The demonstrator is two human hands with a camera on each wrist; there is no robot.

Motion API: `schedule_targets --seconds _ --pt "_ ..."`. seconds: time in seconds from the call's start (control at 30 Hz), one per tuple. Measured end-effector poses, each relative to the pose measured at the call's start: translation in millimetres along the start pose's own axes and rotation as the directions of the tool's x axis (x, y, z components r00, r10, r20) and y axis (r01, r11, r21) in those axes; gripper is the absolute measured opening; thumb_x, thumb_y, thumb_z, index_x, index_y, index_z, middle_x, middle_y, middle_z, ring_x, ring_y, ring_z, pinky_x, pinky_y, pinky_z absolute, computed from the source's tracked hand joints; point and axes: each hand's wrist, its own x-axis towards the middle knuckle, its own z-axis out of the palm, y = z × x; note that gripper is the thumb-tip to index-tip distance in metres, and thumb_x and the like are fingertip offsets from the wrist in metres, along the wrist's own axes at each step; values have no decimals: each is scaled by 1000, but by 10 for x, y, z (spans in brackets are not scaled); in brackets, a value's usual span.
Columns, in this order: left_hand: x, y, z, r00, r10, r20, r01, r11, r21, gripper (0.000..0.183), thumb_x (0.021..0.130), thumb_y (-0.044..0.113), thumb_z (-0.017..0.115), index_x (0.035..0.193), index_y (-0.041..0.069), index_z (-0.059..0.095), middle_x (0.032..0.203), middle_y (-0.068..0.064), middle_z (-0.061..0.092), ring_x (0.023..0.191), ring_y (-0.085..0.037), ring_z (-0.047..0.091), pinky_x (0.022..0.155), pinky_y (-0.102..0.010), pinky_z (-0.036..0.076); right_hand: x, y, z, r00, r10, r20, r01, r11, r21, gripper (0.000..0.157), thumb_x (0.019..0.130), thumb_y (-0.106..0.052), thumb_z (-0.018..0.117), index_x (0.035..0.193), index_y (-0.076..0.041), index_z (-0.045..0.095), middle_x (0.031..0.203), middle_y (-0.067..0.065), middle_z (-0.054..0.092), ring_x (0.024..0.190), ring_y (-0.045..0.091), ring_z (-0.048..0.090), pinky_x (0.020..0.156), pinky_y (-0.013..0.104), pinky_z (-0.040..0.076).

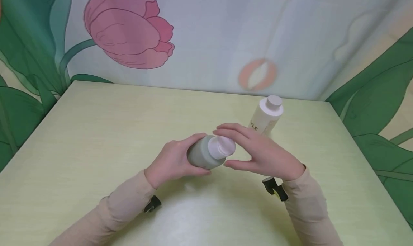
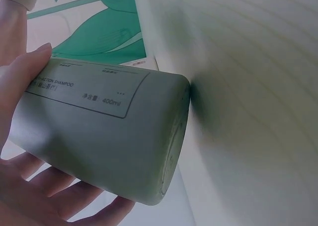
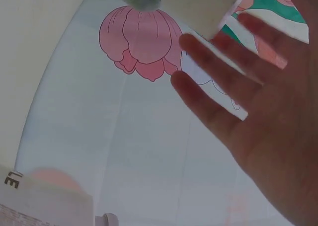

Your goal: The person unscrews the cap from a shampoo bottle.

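Observation:
My left hand [image 1: 171,161] grips a grey-green shampoo bottle [image 1: 200,154] round its body, thumb on one side and fingers on the other. The bottle leans, its white cap [image 1: 220,148] turned toward the right hand. In the left wrist view, printing shows on the shampoo bottle [image 2: 107,131], and its base is close to the table; whether it touches is hard to tell. My right hand [image 1: 264,152] is spread around the cap, fingers above and thumb below. In the right wrist view, the right hand's fingers [image 3: 213,99] look nearly straight and do not wrap the cap.
A white bottle [image 1: 265,115] with a white cap stands on the pale table [image 1: 129,113] behind the right hand, partly hidden by it. A curtain [image 1: 206,41] with printed flowers and leaves hangs along the table's far edge. Black wrist mounts [image 1: 275,189] sit at the sleeves.

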Motion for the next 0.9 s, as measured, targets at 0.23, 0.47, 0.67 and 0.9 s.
schedule_targets --seconds 0.23,0.47,0.67,0.9 --pt "14 10 7 1000 18 -4 -18 1000 -10 77 63 37 89 130 23 55 109 1 69 94 -17 65 83 -34 50 -6 -7 18 996 71 -54 -73 997 -24 50 85 -27 74 129 -11 55 116 -2 62 99 10 61 86 27 52" --pt "-3 2 -8 1000 20 1 -20 1000 -11 78 63 36 89 131 23 54 110 0 69 95 -17 65 83 -35 50 4 4 32 999 -44 29 42 998 46 54 88 -13 68 138 -10 47 136 4 52 123 18 54 103 33 46" --pt "-2 -12 10 999 33 -8 -33 999 -4 77 63 35 89 131 22 55 109 0 70 93 -17 65 82 -35 50 8 -29 88 997 61 -36 -61 998 -16 61 82 -27 77 134 -9 50 122 0 61 107 13 62 93 30 51" --pt "-14 -3 1 1000 15 -6 -15 1000 -15 76 63 37 89 129 25 55 108 1 69 92 -16 64 81 -33 50 41 1 94 996 -84 -38 85 996 16 50 81 -5 72 129 -8 57 124 5 59 105 18 61 90 31 52"
